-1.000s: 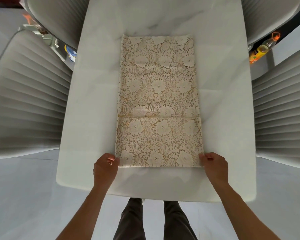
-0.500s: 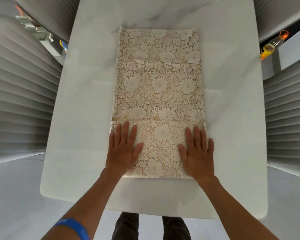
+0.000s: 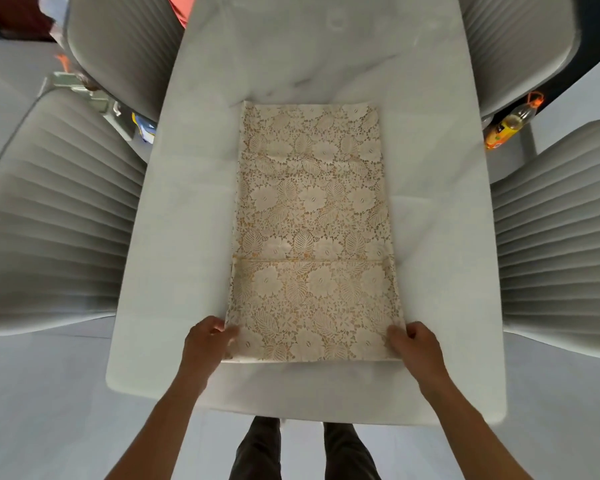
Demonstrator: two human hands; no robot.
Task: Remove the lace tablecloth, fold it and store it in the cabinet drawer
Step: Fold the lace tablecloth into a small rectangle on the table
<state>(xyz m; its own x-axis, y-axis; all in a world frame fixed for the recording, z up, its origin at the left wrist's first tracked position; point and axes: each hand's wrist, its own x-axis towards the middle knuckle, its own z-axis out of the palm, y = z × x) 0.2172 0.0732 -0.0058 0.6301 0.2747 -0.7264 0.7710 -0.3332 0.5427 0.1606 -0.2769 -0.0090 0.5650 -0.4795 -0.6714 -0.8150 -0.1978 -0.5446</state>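
I see the left hand [image 3: 205, 344] and right hand [image 3: 417, 348] pinching the near corners of the folded lace tablecloth [image 3: 312, 230], which lies flat on the table [image 3: 174, 258]. Half a second ago both palms pressed it flat.

Each hand [image 3: 205, 344] [image 3: 418, 348] hides a near corner of the lace tablecloth [image 3: 312, 237]; fingertips perhaps underneath.

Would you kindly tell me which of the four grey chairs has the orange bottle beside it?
The far chair on the right: the orange bottle lies just below its seat edge; the other three chairs have none.
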